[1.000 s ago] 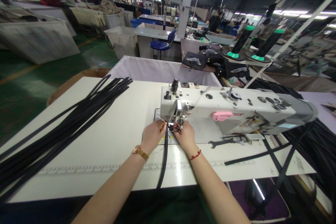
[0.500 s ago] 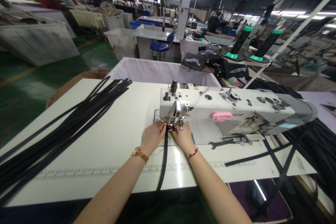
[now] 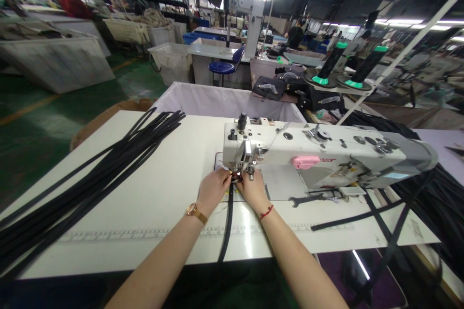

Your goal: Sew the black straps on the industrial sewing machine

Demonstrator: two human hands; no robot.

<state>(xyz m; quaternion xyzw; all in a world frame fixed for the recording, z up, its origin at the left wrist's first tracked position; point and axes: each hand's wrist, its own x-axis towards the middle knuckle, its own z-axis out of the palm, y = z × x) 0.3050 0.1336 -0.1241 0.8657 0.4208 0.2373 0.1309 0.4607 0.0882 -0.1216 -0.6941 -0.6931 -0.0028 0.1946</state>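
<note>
A black strap (image 3: 228, 227) runs from under the needle area of the white sewing machine (image 3: 270, 147) toward me and hangs over the table's front edge. My left hand (image 3: 214, 189), a gold watch at its wrist, pinches the strap's far end from the left, close to the presser foot. From the right, my right hand (image 3: 253, 187), wearing a red bracelet, has its fingers closed on the same end beneath the machine head. Fingertips and machine parts partly hide the strap's end.
A bundle of black straps (image 3: 119, 157) lies along the table's left side. Right of my hands are a wrench (image 3: 306, 200) and another loose strap (image 3: 357, 214). Thread cones (image 3: 330, 65) stand behind the machine. A white-lined bin (image 3: 206, 97) adjoins the table's far edge.
The view has shifted slightly. Both hands stay at the needle area on the strap, and my left hand's fingers have moved slightly toward me.
</note>
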